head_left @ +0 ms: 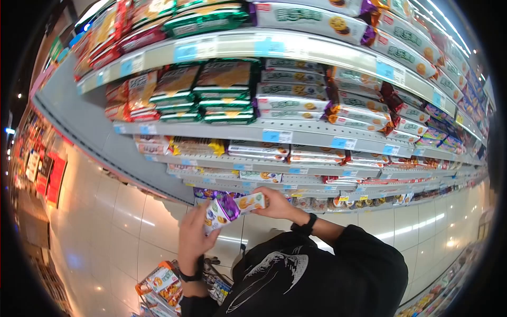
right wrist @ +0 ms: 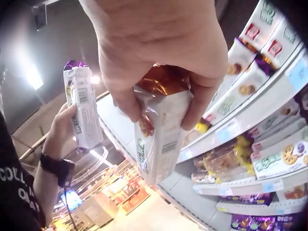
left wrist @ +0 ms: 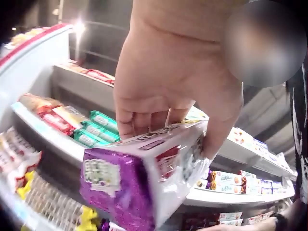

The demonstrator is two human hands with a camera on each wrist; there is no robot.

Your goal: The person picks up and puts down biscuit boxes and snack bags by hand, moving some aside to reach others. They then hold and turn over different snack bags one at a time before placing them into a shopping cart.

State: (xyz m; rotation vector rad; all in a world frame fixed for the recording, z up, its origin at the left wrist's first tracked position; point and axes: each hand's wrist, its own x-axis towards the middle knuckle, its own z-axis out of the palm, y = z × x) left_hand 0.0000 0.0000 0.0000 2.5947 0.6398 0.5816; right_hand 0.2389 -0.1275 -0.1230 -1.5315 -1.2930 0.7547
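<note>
Purple pack and orange pack are both clear of the shelves. Your left hand grips the former, your right hand pinches the latter's end; setting down appears outstanding.

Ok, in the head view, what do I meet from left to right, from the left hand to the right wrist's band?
Left hand, purple-and-white pack, orange-and-white pack, right hand, black wristband.
</note>
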